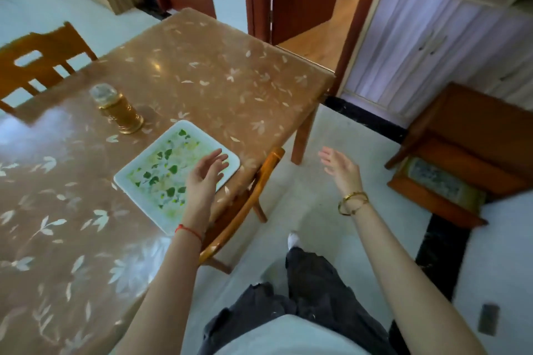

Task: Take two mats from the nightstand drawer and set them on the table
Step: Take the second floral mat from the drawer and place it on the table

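Note:
A white mat printed with green leaves lies flat on the brown table, near its right edge. My left hand hovers over the mat's right corner, fingers apart, holding nothing. My right hand is open in the air above the floor, right of the table. The wooden nightstand stands at the right with its low drawer pulled out. A patterned mat lies inside it.
A gold-coloured jar with a clear lid stands on the table behind the mat. A wooden chair is tucked under the table's edge below my left hand. Another chair is at the far left. A doorway opens behind the table.

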Available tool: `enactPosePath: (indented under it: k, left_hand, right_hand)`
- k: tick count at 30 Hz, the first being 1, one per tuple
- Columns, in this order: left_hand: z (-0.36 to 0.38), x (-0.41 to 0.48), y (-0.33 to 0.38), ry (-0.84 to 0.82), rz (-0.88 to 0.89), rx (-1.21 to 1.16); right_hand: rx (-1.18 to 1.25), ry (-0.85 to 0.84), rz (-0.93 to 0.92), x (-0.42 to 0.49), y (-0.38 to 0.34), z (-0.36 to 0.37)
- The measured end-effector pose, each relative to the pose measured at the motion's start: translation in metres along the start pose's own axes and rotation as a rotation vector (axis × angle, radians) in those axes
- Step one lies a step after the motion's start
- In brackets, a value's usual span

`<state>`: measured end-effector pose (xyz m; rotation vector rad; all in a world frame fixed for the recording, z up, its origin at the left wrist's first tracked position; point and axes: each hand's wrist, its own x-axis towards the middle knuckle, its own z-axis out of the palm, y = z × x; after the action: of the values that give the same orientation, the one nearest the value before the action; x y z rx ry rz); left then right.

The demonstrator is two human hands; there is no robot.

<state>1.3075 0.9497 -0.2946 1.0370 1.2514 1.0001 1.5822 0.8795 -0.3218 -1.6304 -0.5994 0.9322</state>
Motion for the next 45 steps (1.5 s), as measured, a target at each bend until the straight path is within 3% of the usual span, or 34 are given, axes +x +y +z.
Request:
enactPosePath:
  k: [7, 17, 29, 45]
  left_hand:
    - [0.098, -0.021, -0.006, -0.248, -0.066, 0.043]
    - [0.279, -0.059, -0.03, -0.577, -0.103, 0.143]
    - [0.453, -0.098, -0.057, -0.705, -0.114, 0.224]
    - [0.673, -0.035, -0.099, -0.755, -0.17, 0.365]
  right_hand:
    - [0.086, 0.279, 0.027, -0.054, 0.011, -0.097]
    - [0.161, 0.545, 0.102, -0.078, 0.029, -0.258]
    - [0.153, 0.628, 0.148, -0.04, 0.051, -0.428]
    - [0.176, 0.678, 0.319, 0.111, 0.092, -0.578]
